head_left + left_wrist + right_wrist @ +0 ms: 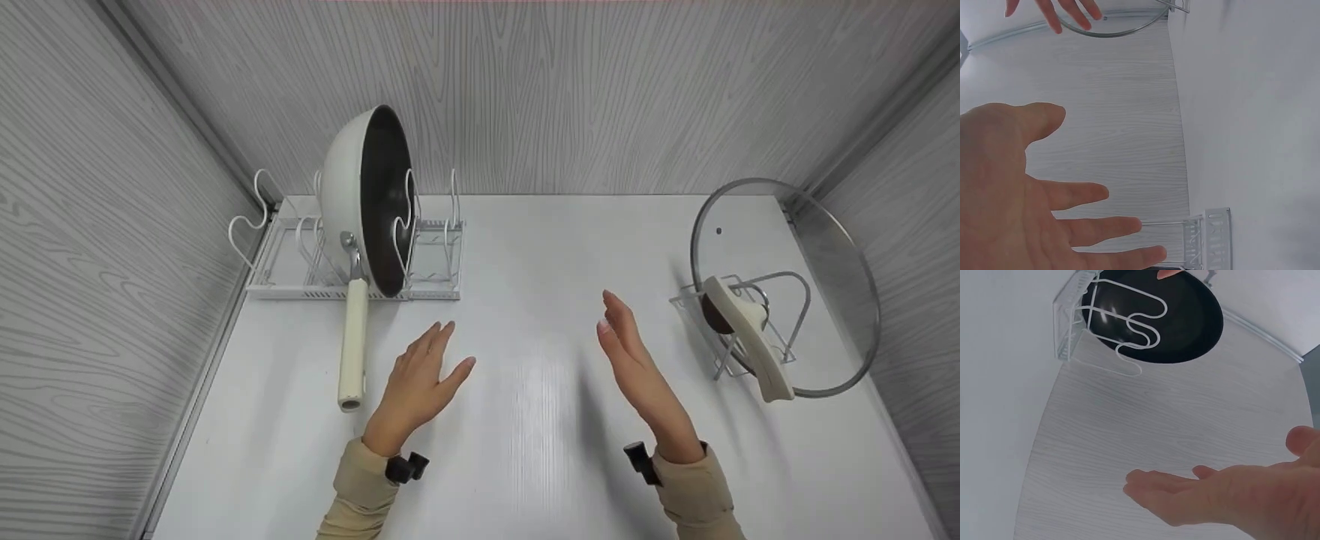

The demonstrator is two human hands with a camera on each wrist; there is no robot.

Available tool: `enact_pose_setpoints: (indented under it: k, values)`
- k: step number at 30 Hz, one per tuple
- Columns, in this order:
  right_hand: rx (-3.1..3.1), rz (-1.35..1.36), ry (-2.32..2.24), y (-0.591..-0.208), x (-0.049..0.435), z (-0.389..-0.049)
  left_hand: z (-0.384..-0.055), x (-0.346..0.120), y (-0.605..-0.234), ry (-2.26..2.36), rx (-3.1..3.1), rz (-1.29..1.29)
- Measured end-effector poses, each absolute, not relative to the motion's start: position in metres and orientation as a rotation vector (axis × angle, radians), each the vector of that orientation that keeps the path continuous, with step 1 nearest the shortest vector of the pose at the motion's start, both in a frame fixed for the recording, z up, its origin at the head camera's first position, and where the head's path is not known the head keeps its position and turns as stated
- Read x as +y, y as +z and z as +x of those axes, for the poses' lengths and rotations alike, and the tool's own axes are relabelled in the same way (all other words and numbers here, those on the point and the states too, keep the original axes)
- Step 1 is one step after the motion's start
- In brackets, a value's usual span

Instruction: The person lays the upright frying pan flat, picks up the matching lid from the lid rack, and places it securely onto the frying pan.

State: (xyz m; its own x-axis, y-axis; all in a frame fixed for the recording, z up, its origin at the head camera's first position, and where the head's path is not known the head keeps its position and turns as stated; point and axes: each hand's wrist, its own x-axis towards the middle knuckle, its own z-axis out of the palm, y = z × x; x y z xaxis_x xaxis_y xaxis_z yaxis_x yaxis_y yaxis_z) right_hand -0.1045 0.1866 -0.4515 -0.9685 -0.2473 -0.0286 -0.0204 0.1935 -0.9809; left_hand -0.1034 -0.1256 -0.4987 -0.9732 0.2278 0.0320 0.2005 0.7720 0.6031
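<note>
Your left hand (pixel 418 388), empty, fingers spread, is nearer the pan (pixel 384 172), which stands on edge in the rack (pixel 439 295), handle (pixel 353 345) pointing toward you just left of that hand; your empty, straight-fingered right hand (pixel 643 371) has the glass lid (pixel 784 244) to its right.

rack (pixel 435 295): back left corner of tabletop (pixel 525 247) | pan (pixel 345 172): in rack, handle (pixel 352 345) toward front edge | lid stand (pixel 725 358): near right edge | lid (pixel 825 247): on lid stand | left hand (pixel 420 382): before rack, right of handle | right hand (pixel 637 367): over tabletop, between left hand and lid stand
</note>
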Motion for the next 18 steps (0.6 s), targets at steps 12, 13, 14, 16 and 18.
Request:
enact_pose_setpoints:
  k: [12, 13, 14, 16, 18]
  values:
    - [2.103, -0.248, -2.108, -0.45, 0.15, -0.109, -0.106, -0.167, -0.508, 1.348, 2.721, 0.164]
    - [2.092, -0.247, -2.125, -0.449, 0.148, -0.109, -0.106, -0.171, -0.506, 1.389, 2.688, 0.135]
    - [2.078, -0.25, -2.145, -0.449, 0.146, -0.11, -0.105, -0.174, -0.504, 1.429, 2.656, 0.111]
    - [2.034, -0.257, -2.198, -0.448, 0.142, -0.111, -0.104, -0.182, -0.5, 1.511, 2.6, 0.075]
    - [1.998, -0.248, -2.26, -0.447, 0.138, -0.112, -0.103, -0.19, -0.495, 1.603, 2.565, 0.079]
